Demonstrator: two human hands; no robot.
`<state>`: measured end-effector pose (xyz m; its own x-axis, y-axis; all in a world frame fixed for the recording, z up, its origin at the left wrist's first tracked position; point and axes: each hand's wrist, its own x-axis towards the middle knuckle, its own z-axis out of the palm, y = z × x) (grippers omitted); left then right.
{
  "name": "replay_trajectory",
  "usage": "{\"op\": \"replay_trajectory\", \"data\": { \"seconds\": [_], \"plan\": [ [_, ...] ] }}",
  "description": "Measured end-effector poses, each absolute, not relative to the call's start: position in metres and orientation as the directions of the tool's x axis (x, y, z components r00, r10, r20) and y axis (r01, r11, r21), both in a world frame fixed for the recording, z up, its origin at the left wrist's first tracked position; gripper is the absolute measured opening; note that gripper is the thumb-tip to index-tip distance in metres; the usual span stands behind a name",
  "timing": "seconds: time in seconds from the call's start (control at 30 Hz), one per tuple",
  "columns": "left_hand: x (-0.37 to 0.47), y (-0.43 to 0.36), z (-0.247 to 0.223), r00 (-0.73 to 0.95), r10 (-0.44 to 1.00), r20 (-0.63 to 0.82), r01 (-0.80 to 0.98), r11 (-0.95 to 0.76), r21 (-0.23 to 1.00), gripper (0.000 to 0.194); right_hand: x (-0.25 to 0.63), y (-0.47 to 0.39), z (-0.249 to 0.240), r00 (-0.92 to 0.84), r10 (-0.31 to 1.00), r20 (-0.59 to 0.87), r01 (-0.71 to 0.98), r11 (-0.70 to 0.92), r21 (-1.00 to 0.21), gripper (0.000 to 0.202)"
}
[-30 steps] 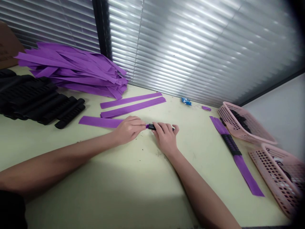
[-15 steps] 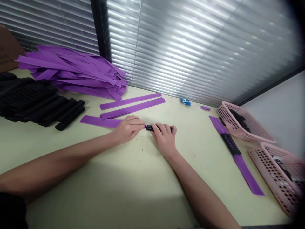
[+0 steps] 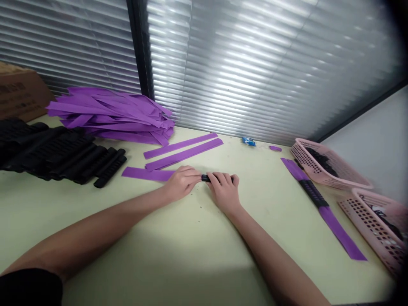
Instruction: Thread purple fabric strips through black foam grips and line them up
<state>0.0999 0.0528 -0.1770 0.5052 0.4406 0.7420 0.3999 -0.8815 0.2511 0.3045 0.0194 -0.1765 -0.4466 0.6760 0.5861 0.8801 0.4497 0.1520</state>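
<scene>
Pinching the purple strip (image 3: 148,174), left hand (image 3: 183,183) now meets the near end of the black sleeve (image 3: 205,178); right hand (image 3: 225,189) clamps that sleeve above the table (image 3: 197,250). Purple sliver between them no longer shows; strip likely sits further inside.

Looks like a workshop, judging by a heap of purple strips (image 3: 111,114) along the far edge of the table (image 3: 178,246), black tubes (image 3: 63,153) piled towards its far left corner, and two pink baskets (image 3: 360,214) by its right edge.
</scene>
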Motion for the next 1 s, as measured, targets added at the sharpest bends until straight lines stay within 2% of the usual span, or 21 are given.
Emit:
{"op": "replay_trajectory", "data": {
  "seconds": [0.13,0.33,0.5,0.67,1.0],
  "plan": [
    [0.098,0.050,-0.174,0.575,0.471,0.669,0.447,-0.866,0.225,0.018,0.305,0.019,-0.176,-0.449,0.689,0.568,0.881,0.445,0.157,0.023],
    [0.089,0.048,-0.164,0.618,0.468,0.632,0.555,-0.829,0.071,0.017,0.310,0.017,-0.175,-0.423,0.692,0.585,0.887,0.449,0.109,0.025],
    [0.085,0.047,-0.161,0.658,0.437,0.613,0.561,-0.828,-0.013,0.016,0.308,0.011,-0.173,-0.397,0.690,0.605,0.887,0.459,0.059,0.025],
    [0.086,0.045,-0.164,0.657,0.401,0.638,0.539,-0.842,-0.026,0.015,0.304,0.006,-0.173,-0.391,0.704,0.593,0.889,0.455,0.046,0.025],
    [0.084,0.045,-0.172,0.635,0.281,0.720,0.411,-0.912,-0.006,0.019,0.298,0.000,-0.169,-0.390,0.681,0.620,0.903,0.415,0.112,0.024]
  ]
}}
